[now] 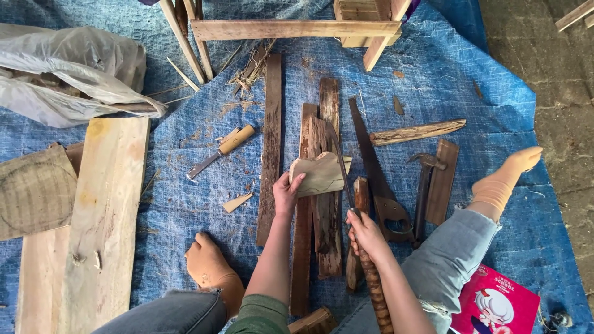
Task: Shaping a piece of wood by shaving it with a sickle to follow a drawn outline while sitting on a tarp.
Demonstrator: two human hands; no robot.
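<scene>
Pink booklet (495,303) lies beside right hand (366,232).

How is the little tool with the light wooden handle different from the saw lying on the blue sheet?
The chisel is short, with a pale rounded handle and a narrow straight blade; the saw is much longer, with a dark handle that has a hole in it and a wide blade tapering to a point. The chisel lies left of the planks, apart from both hands; the saw lies right of them, close to the right hand. Both rest flat and unheld.
</scene>
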